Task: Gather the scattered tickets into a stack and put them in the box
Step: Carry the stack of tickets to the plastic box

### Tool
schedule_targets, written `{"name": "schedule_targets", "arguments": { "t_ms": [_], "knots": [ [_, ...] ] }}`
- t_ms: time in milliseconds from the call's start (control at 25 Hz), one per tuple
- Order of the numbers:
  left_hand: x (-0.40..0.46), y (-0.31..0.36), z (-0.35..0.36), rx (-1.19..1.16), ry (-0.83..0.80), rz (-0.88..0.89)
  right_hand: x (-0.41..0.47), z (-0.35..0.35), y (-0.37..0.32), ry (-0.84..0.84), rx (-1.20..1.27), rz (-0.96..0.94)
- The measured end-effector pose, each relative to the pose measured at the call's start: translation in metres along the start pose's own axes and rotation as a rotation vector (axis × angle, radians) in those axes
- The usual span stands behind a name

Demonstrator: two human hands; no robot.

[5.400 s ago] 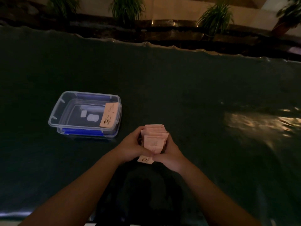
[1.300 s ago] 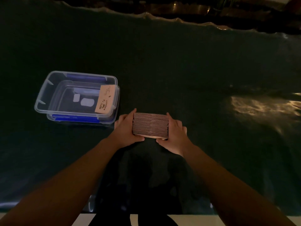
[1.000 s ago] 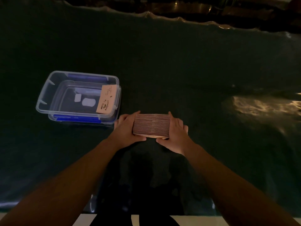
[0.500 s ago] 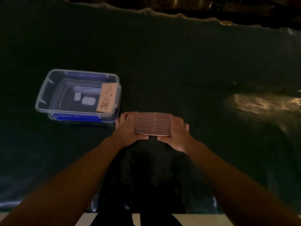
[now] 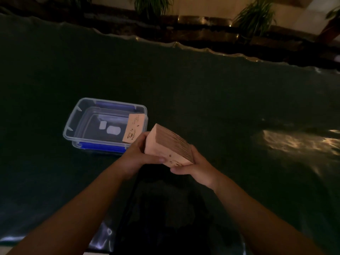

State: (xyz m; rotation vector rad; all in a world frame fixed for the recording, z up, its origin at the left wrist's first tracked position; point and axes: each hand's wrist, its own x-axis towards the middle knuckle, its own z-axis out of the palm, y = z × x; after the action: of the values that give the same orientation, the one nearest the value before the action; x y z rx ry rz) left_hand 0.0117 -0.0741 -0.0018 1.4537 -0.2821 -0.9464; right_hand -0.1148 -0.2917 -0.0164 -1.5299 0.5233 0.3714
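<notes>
Dim light fills a room where a person stands at a wide table (image 5: 220,100) covered in a dark green cloth, its far edge rippled across the upper part of the frame. Beyond that edge, along the top, sit a low dark ledge (image 5: 202,34) and several potted plants (image 5: 253,17) against a pale wall. A warm patch of reflected light (image 5: 294,142) glints on the cloth at the right.

Near the centre, both bare hands hold a thick stack of tickets (image 5: 165,146), pinkish-tan, tilted so its flat printed face turns toward the lower left and its ridged edges face up and right. The left hand (image 5: 138,159) grips the stack's left side, fingers wrapped behind and thumb pressed across the face. The right hand (image 5: 195,166) clasps the lower right end, fingers curled around the edges and thumb beneath. The stack is lifted off the cloth.

Left of centre, just beside the left hand, a clear plastic box (image 5: 77,122) with blue clips rests open on the cloth. A single ticket (image 5: 133,130) leans against its right wall.
</notes>
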Motion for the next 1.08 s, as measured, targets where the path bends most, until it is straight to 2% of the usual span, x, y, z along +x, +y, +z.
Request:
{"name": "schedule_targets", "arguments": {
  "t_ms": [80, 200, 320, 600, 760, 960, 1080],
  "knots": [
    [-0.007, 0.015, -0.002, -0.244, 0.035, 0.020, 0.001, 0.019, -0.022, -0.049, 0.073, 0.036],
    [-0.013, 0.043, -0.013, -0.357, 0.152, 0.024, 0.009, 0.041, -0.057, -0.125, 0.044, 0.047],
    [-0.018, 0.073, -0.048, -0.324, 0.230, 0.010, 0.025, 0.059, -0.097, -0.112, 0.023, 0.016],
    [-0.008, 0.107, -0.133, -0.210, 0.234, -0.046, 0.093, 0.126, -0.163, -0.024, 0.025, -0.033],
    [0.011, 0.095, -0.170, -0.182, 0.220, -0.098, 0.125, 0.159, -0.166, 0.024, 0.107, 0.074],
    [0.037, 0.059, -0.185, -0.173, 0.314, -0.285, 0.149, 0.191, -0.149, 0.052, 0.065, 0.201],
    [0.050, 0.042, -0.190, -0.131, 0.299, -0.355, 0.158, 0.203, -0.142, 0.075, 0.026, 0.246]
  ]
}}
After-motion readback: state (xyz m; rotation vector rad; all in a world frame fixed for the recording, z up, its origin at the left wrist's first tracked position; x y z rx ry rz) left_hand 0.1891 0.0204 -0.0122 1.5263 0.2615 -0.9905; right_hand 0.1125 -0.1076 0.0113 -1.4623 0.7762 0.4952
